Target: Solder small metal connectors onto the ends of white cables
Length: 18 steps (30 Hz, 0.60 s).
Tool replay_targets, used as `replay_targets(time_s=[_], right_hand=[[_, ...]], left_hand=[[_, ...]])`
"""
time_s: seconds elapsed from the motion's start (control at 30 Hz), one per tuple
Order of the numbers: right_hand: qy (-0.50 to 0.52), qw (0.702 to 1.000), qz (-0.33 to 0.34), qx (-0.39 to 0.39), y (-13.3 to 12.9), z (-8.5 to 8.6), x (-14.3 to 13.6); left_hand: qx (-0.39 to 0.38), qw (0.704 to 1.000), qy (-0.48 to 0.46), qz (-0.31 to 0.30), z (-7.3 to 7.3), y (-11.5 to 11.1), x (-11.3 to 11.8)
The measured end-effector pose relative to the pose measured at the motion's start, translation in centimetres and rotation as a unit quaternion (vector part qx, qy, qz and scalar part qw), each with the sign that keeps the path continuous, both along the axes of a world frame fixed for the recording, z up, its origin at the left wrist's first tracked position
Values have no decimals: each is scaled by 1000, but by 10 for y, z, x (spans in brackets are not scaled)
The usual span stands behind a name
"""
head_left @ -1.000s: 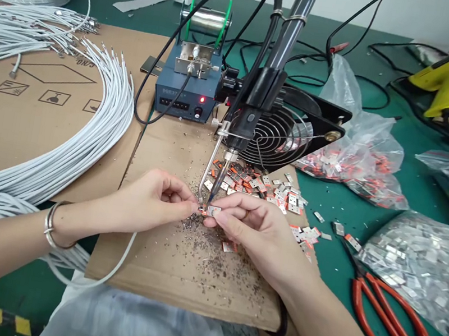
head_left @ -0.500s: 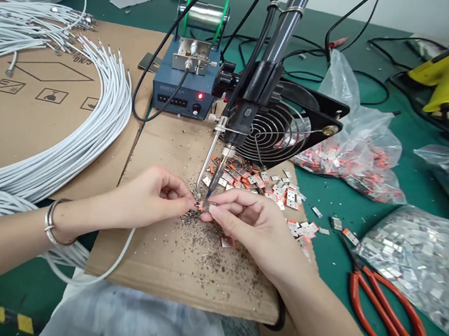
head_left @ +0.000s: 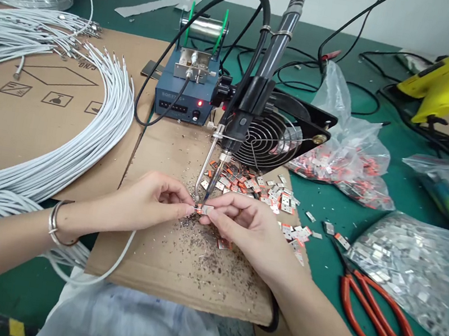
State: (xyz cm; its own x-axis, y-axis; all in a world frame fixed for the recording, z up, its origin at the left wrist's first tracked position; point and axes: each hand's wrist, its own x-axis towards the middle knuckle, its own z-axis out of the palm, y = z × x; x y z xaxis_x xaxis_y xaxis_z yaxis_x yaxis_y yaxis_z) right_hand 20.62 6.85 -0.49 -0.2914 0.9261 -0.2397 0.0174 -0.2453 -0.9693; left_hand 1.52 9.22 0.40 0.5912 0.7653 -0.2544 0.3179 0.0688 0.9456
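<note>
We've L hand (head_left: pixel 161 202) pinching white cable (head_left: pixel 125 250), R hand (head_left: pixel 250 232) pinching orange-&-metal connector (head_left: pixel 206 209), both right by soldering iron tip (head_left: pixel 212 183), so a slip = poss. burn.

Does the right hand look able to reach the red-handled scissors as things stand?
Probably yes, once free: the right hand pinches a small connector, but the scissors' red handles lie uncovered on its side.

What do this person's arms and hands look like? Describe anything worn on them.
The left hand and right hand are ungloved. Around the left wrist sits a shiny silver-coloured bracelet with a darker band along it. Both forearms show no sleeves; the right one shows no bracelet.
</note>
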Motion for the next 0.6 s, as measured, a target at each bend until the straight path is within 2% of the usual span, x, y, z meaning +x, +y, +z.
replay_targets(time_s=[0.33,0.6], right_hand=[[20,1000,2,4,-1,-2,0],[20,999,0,-27,-1,1,1]], left_hand=[[-63,997,20,27,6,0,5],[-74,997,27,12,8,1,3]])
